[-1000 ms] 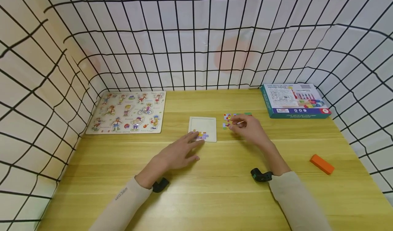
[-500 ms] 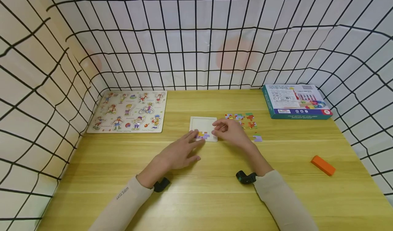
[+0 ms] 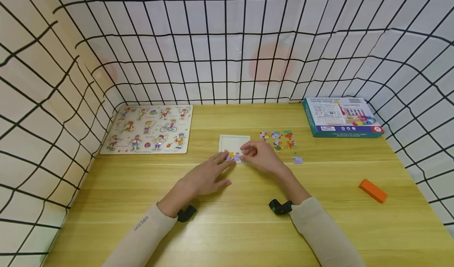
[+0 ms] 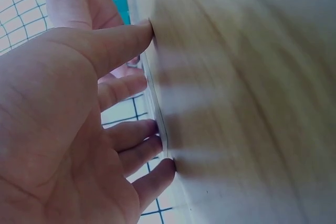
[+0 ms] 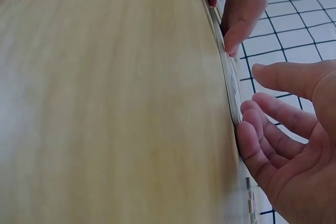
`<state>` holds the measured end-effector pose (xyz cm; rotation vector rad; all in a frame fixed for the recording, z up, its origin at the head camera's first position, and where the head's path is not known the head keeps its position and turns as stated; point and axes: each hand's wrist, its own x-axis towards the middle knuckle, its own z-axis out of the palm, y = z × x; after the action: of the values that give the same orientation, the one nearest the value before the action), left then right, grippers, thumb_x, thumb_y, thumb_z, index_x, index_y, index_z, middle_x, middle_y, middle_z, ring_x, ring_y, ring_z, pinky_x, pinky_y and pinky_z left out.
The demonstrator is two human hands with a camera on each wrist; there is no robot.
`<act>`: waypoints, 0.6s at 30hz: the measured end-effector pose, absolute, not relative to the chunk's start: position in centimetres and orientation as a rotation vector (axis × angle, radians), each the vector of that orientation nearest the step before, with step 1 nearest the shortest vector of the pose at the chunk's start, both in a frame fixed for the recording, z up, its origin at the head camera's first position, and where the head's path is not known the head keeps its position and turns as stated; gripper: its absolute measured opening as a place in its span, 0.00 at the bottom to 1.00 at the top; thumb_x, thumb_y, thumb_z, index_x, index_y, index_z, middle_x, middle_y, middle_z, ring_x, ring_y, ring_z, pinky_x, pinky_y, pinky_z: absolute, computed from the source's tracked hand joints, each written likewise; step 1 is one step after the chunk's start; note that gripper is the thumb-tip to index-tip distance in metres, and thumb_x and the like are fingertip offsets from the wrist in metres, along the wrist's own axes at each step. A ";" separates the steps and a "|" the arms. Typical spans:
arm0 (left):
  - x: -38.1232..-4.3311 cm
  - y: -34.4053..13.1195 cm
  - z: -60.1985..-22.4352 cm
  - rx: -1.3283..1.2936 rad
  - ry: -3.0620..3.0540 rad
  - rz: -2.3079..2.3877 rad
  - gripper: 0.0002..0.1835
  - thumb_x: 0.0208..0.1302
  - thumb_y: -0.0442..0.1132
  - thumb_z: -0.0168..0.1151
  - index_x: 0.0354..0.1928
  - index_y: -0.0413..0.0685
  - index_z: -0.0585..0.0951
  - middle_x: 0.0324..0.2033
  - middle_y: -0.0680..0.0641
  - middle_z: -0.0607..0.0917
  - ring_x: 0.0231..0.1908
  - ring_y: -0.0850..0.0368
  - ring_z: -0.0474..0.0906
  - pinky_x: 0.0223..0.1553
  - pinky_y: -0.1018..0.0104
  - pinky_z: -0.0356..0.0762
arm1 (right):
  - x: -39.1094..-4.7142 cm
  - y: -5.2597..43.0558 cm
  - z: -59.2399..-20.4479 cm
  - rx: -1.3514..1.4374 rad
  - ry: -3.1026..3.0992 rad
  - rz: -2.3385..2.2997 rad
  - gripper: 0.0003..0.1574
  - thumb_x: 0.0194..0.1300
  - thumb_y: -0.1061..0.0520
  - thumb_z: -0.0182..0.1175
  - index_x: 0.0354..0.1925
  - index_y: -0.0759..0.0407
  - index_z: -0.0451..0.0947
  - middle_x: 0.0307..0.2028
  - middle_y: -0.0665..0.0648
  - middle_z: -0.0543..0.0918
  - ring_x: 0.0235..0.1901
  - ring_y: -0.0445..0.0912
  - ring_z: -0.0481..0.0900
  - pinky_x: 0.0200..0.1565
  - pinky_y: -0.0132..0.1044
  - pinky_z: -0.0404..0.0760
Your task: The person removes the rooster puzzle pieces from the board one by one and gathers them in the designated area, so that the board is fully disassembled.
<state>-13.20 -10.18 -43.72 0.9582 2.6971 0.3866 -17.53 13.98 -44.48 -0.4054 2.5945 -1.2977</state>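
A small white puzzle board lies mid-table, with a few joined jigsaw pieces along its near edge. My left hand rests with spread fingers over the board's lower left corner; its fingertips touch down beside the pieces in the left wrist view. From the right, my right hand reaches over the board, thumb tip at the right end of the joined pieces. In the right wrist view its thumb and loosely bent fingers stand apart at the board's edge, with no piece showing between them.
Several loose jigsaw pieces lie right of the board, one lavender-and-green piece nearer. A picture peg board is at the back left, a teal box at the back right. An orange block lies right. Black mesh surrounds the table.
My right hand has moved left from the loose pieces to the board, then slightly left and down to the joined pieces. My left hand has stayed in place.
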 end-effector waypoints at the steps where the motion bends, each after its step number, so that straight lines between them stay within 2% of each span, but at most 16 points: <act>1: -13.2 -10.2 -43.7 0.960 2.695 0.390 0.36 0.75 0.57 0.59 0.79 0.56 0.64 0.81 0.42 0.54 0.81 0.44 0.51 0.79 0.48 0.57 | -17.5 14.0 -44.5 -0.415 2.596 -1.291 0.18 0.68 0.56 0.68 0.54 0.61 0.84 0.43 0.57 0.87 0.41 0.47 0.83 0.45 0.39 0.82; 18: -13.0 -10.3 -43.4 0.962 2.668 0.326 0.35 0.77 0.56 0.56 0.80 0.57 0.62 0.83 0.43 0.50 0.82 0.45 0.46 0.80 0.50 0.55 | -17.9 13.1 -45.0 -0.447 2.648 -1.197 0.19 0.67 0.55 0.69 0.54 0.61 0.85 0.45 0.58 0.87 0.34 0.45 0.75 0.38 0.35 0.76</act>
<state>-13.01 -10.35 -43.40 0.9624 2.6683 0.3261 -17.93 13.06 -44.96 -0.4473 2.6485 -1.1969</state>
